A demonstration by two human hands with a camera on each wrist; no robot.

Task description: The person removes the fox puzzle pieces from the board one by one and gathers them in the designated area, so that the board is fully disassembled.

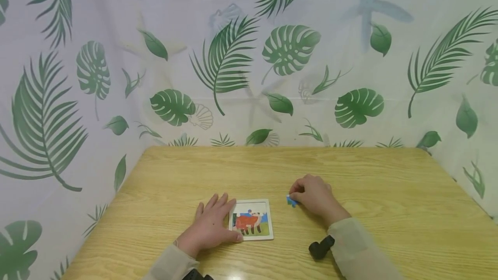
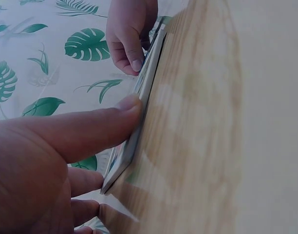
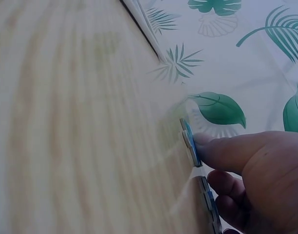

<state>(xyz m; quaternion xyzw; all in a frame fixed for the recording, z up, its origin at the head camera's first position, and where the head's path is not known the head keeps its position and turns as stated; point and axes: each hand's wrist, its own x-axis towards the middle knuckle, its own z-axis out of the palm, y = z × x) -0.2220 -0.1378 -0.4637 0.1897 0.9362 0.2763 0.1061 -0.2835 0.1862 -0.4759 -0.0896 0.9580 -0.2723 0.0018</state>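
A person's left hand (image 1: 212,226) lies with fingers spread beside a square, white-rimmed picture-puzzle tray (image 1: 271,228), its thumb on the 7 o'clock corner and its index fingertip at the 10 o'clock corner. It presses rather than clenches, apparently to keep the tray from sliding on the yellow wood-grain table (image 1: 350,172). Off the tray's 2 o'clock side, the right hand (image 1: 315,198) appears to pinch a small, thin, blue-topped jigsaw piece (image 3: 190,144), a fingertip hold that likely suits something so slight. A 2nd thin, blue-edged piece (image 3: 210,207) lies just beside it, near the curled fingers. Inside the tray, a red-bodied animal with dark legs stands on green toward 6 o'clock, while a pale band shows at 12 o'clock.

The thumb hides part of the tray's corner, and the right index fingertip is out of sight in the right wrist view, where the 2nd piece runs to the bottom edge. The left wrist view catches the tray nearly edge-on; the pieces' printed design is too small to make out.
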